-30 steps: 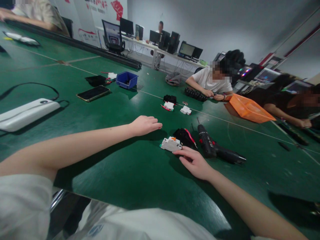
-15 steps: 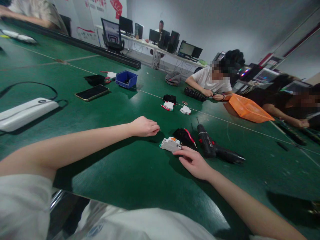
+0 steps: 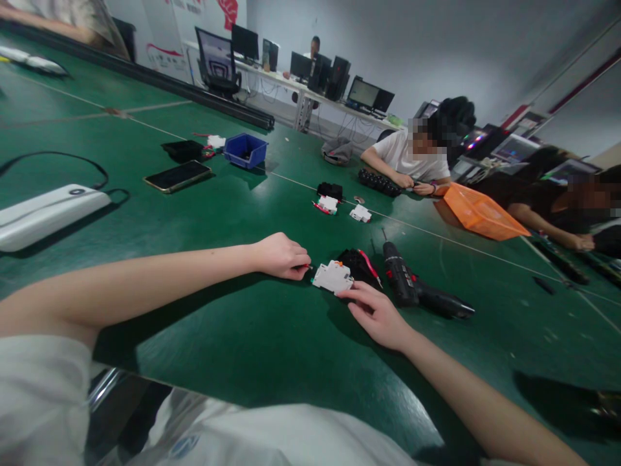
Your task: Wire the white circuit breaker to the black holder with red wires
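Note:
A small white circuit-breaker-like part with an orange tab lies on the green table between my hands. My left hand rests on the table just left of it, fingers pinched on a tiny item too small to name. My right hand lies flat, fingers stretched, fingertips touching the white part's near right edge. Just behind the part sit a black piece with a red-handled tool on it, and a black cordless screwdriver to the right.
Farther back lie two more white parts, a phone, a blue bin, a black tray and a white power bank with cable. An orange tray stands at the right, where other people work. Desks with monitors line the far wall.
My left hand has closed from loosely spread into a pinch and slid right, toward the white part. My right hand has stayed by the part.

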`<state>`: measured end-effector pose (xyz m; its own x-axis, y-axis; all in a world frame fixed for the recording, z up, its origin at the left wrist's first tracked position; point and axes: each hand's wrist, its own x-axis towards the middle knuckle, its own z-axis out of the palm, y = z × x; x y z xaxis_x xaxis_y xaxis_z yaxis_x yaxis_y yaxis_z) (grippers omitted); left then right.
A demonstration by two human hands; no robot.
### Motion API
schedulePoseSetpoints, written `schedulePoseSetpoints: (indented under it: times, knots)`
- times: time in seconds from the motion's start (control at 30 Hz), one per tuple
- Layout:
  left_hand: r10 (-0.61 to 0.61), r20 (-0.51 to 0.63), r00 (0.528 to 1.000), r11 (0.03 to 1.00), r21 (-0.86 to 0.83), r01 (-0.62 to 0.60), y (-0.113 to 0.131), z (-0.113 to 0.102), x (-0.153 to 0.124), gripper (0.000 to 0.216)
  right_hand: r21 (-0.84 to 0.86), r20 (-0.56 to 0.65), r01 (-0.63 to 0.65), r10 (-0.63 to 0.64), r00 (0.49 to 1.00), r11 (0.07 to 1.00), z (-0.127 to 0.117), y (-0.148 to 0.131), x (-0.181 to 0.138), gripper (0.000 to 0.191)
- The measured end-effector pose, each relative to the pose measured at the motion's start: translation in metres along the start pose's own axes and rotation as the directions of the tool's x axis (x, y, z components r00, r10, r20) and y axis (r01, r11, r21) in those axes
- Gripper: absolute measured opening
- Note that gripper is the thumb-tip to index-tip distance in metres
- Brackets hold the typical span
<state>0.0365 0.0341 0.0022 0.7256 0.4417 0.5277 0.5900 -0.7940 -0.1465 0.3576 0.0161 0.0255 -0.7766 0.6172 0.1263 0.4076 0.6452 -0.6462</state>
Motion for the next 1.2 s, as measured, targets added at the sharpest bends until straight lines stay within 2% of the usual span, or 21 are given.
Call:
schedulePoseSetpoints:
  times: [0.23, 0.47, 0.63, 0.73, 0.83, 0.97, 1.07, 1.13, 1.2]
  knots:
    - [0.030, 0.130, 0.991, 0.999, 0.039, -0.035, 0.008, -0.002, 0.003, 0.024, -0.002, -0.009, 0.006, -0.006, 1.000, 1.000, 0.001, 0.001, 0.000, 0.030]
    - [0.112, 0.112, 0.987, 0.984, 0.126, -0.126, 0.008, -0.007, 0.006, 0.027, -0.041, -0.010, 0.019, -0.019, 1.000, 0.999, 0.000, 0.001, -0.001, 0.029]
    - [0.187, 0.182, 0.965, 0.965, 0.149, -0.215, 0.009, -0.012, 0.008, 0.027, -0.083, 0.039, 0.050, -0.047, 0.998, 0.995, 0.003, -0.001, -0.001, 0.047]
    - [0.188, 0.220, 0.957, 0.965, 0.138, -0.222, 0.010, -0.014, 0.007, 0.024, -0.110, 0.047, 0.100, -0.095, 0.994, 0.989, 0.004, -0.003, 0.000, 0.053]
    - [0.189, 0.201, 0.961, 0.964, 0.147, -0.220, 0.013, -0.016, 0.008, 0.022, -0.118, 0.047, 0.156, -0.152, 0.987, 0.981, 0.003, -0.003, -0.001, 0.046]
    - [0.185, 0.110, 0.977, 0.969, 0.146, -0.200, 0.022, -0.016, 0.010, 0.019, -0.104, 0.072, 0.225, -0.218, 0.973, 0.969, 0.003, -0.003, -0.001, 0.045]
    - [0.142, 0.075, 0.987, 0.976, 0.156, -0.153, 0.027, -0.013, 0.010, 0.017, 0.022, 0.010, 0.189, -0.189, 0.982, 0.982, 0.002, 0.000, 0.000, 0.042]
    - [0.085, 0.052, 0.995, 0.984, 0.150, -0.092, 0.028, -0.011, 0.009, 0.017, 0.222, -0.062, 0.067, -0.055, 0.997, 0.973, 0.000, 0.006, 0.002, 0.034]
    - [0.020, 0.032, 0.999, 0.992, 0.126, -0.024, 0.027, -0.008, 0.007, 0.017, 0.492, -0.101, -0.057, 0.122, 0.987, 0.869, -0.002, 0.012, 0.003, 0.026]
